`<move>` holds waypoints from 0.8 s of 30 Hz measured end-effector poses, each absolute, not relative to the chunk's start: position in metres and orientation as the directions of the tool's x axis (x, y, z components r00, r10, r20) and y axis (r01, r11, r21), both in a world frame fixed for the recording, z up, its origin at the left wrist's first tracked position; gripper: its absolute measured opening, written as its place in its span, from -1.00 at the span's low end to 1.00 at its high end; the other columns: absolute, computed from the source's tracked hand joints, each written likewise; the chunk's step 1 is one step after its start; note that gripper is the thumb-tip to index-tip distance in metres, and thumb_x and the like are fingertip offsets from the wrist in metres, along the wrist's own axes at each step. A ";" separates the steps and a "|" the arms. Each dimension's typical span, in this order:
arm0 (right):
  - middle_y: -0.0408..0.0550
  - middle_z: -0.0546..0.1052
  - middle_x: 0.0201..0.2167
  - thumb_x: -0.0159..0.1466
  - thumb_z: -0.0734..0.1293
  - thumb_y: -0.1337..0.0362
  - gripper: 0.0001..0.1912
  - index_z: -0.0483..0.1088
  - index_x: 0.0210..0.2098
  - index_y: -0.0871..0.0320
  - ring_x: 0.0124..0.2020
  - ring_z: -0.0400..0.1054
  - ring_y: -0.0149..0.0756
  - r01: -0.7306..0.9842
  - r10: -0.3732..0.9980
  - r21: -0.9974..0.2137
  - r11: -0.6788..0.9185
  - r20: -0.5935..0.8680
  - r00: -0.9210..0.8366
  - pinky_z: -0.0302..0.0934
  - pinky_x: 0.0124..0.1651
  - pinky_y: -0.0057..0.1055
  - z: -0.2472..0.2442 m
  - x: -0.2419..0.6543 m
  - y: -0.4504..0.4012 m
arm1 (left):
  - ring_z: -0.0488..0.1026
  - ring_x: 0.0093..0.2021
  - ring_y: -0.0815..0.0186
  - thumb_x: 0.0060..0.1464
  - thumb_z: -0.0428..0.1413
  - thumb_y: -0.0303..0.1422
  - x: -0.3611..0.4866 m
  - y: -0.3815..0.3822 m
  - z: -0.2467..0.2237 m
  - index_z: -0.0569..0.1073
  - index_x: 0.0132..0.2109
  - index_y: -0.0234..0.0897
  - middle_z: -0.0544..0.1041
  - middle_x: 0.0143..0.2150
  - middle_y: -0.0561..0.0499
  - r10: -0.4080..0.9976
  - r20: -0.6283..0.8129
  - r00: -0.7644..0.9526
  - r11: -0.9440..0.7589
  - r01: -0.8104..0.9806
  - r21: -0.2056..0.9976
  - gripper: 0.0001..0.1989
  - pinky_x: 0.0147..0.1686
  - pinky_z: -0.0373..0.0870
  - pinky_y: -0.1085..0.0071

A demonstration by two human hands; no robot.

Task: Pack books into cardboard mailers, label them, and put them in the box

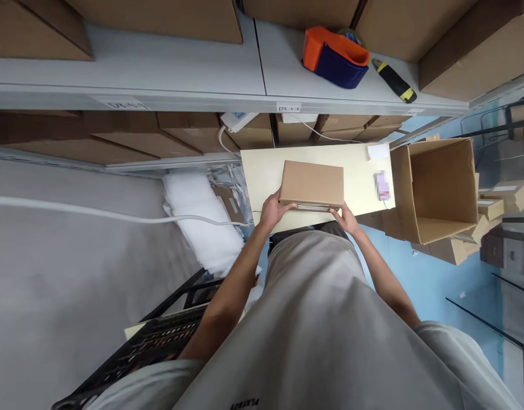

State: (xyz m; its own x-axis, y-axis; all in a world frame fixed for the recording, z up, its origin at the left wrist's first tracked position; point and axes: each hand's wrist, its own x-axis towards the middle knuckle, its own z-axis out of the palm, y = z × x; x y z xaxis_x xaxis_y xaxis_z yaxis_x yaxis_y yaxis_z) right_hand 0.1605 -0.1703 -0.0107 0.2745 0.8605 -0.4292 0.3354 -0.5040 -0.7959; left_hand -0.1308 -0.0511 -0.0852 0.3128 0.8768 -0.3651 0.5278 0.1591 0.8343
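Up top, a long grey shelf (172, 65) runs across most of the view, white labels (289, 107) along its front edge! Just below it, a pale yellow table (262, 176). Over on the left, a plain grey surface (74, 273), wall or floor, hard to call. And right, blue floor (411, 290), dark straight lines nearby, everything in soft light.

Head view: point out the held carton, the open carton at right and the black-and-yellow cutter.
Held carton (312, 182): head view, middle of top face.
Open carton (401, 193): head view, outer side wall.
Black-and-yellow cutter (396, 81): head view, middle of handle.
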 end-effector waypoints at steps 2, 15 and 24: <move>0.11 0.70 0.15 0.42 0.45 0.03 -0.73 0.57 -0.01 0.02 0.34 0.49 0.07 0.363 0.863 -0.785 -0.502 -0.428 0.268 0.20 0.61 0.06 -0.013 0.163 -0.172 | 0.64 0.24 -0.24 0.10 0.52 0.00 -0.129 -0.057 -0.086 0.63 0.26 -0.16 0.74 0.19 -0.28 0.873 -0.391 0.292 0.180 0.553 0.814 -0.33 0.27 0.56 -0.01; 0.02 0.74 -0.20 0.52 0.23 -0.27 -0.44 0.58 0.08 0.02 -0.13 0.60 0.03 0.574 0.874 -0.664 -0.480 -0.419 0.247 0.50 0.14 -0.10 -0.029 0.243 -0.111 | 0.64 0.33 -0.03 0.42 0.23 -0.04 -0.045 -0.058 -0.093 0.59 0.30 -0.26 0.69 0.31 -0.28 0.882 -0.472 0.000 0.439 0.365 0.821 -0.50 0.32 0.55 0.10; 0.17 0.19 0.69 0.24 0.60 -0.27 0.19 0.12 0.66 -0.01 0.60 0.25 0.14 0.333 0.858 -0.817 -0.471 -0.512 -0.040 0.22 0.63 0.11 -0.055 0.287 -0.100 | 0.50 0.46 0.06 0.43 0.17 0.15 -0.029 -0.064 -0.095 0.45 0.36 -0.22 0.54 0.46 -0.32 0.825 -0.456 -0.332 0.530 0.178 0.829 -0.36 0.45 0.44 0.14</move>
